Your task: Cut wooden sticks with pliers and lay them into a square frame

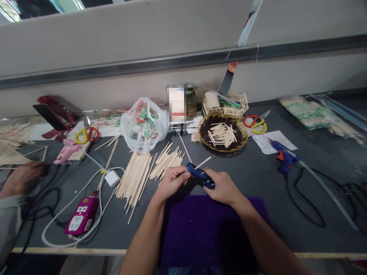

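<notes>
My right hand (222,187) is closed round the blue handles of a cutter (200,175) held over the dark table. My left hand (172,180) pinches a thin wooden stick (203,163) that pokes out past the cutter's head toward the back right. Both hands hover above a purple cloth (200,225) near the front edge. Piles of long wooden sticks (136,177) lie just left of my left hand, with a smaller pile (168,160) behind it.
A woven basket (242,139) holding cut sticks stands behind the hands. A blue glue gun (282,154) lies right, a pink glue gun (67,151) and pink power strip (82,215) left. Scissors (255,122), a plastic bag (143,126) and another person's hand (24,175) at far left.
</notes>
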The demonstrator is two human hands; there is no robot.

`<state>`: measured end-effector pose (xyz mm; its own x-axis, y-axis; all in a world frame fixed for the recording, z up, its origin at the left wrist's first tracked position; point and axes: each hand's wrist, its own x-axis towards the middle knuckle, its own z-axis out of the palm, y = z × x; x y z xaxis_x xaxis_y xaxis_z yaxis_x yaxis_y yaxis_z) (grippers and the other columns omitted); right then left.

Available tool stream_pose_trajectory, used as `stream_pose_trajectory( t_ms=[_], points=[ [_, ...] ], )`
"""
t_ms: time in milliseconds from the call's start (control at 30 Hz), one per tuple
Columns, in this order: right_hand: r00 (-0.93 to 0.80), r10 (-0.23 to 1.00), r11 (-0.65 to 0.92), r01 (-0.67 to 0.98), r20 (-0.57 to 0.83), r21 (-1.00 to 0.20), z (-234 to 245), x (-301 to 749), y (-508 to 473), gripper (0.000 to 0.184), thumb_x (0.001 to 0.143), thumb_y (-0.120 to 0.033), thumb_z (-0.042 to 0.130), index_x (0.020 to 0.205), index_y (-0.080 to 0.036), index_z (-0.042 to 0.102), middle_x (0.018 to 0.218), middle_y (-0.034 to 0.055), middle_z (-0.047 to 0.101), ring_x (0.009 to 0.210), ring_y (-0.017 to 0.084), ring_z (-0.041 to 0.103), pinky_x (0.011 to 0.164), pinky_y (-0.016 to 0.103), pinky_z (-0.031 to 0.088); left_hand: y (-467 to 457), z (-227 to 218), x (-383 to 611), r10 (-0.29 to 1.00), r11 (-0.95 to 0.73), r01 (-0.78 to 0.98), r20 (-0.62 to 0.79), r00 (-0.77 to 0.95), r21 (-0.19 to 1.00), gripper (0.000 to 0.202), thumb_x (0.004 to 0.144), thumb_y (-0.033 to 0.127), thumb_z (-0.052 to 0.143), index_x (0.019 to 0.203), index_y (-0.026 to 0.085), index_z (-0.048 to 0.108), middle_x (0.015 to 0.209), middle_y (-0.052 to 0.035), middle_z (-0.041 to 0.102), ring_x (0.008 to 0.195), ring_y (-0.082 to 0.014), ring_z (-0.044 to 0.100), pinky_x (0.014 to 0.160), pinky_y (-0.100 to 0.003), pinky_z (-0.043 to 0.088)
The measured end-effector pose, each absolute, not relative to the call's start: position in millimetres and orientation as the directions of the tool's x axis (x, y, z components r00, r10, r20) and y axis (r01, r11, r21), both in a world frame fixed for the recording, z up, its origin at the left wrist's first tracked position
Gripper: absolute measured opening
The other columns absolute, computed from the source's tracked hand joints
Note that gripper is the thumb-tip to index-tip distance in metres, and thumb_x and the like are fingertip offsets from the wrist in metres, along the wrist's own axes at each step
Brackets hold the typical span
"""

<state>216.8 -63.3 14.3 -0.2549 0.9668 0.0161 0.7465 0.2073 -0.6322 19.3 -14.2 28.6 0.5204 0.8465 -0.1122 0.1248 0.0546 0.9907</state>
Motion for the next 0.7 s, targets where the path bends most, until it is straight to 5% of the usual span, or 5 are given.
stream_pose_trajectory(
  t_ms=[333, 533, 700],
  points=[
    [-0.273, 0.962, 0.216, 0.736, 0.010, -0.641, 12.0, 217.8, -60.2, 0.011, 0.072, -0.019, 0.050, 0.083, -0.021, 0.053, 0.064, 0.0005, 0.061, 0.060, 0.019, 0.060, 0.057, 0.025, 0.035, -15.2, 26.6, 20.4, 0.854, 0.077, 0.120, -0.128, 0.505, 0.990, 0.045, 0.081, 0.056, 0.059, 0.067, 0.014, 0.057, 0.052, 0.0039, 0.044, 0.050, -0.0076, 0.036, 0.050, -0.021, 0.027],
    [-0.322, 0.925, 0.376, 0.704, 0.201, -0.602, 19.0, 223.7, -59.1, 0.039, 0.067, -0.015, 0.054, 0.106, -0.018, 0.054, 0.105, 0.0103, 0.063, 0.100, 0.025, 0.057, 0.085, 0.036, 0.040, -16.2, 25.0, 22.4, 0.868, 0.048, 0.056, -0.069, 0.492, 0.997, 0.046, 0.078, 0.058, 0.063, 0.070, 0.013, 0.062, 0.055, 0.0022, 0.049, 0.052, -0.0083, 0.040, 0.053, -0.022, 0.030],
    [-0.345, 0.912, 0.409, 0.710, 0.223, -0.574, 20.2, 224.4, -59.1, 0.039, 0.067, -0.016, 0.055, 0.105, -0.018, 0.053, 0.100, 0.0096, 0.060, 0.095, 0.026, 0.054, 0.083, 0.038, 0.040, -15.6, 22.1, 20.1, 0.824, 0.141, -0.006, -0.114, 0.554, 0.990, 0.045, 0.074, 0.056, 0.068, 0.073, 0.012, 0.065, 0.054, 0.0020, 0.049, 0.050, -0.0076, 0.040, 0.051, -0.021, 0.028]
  ],
)
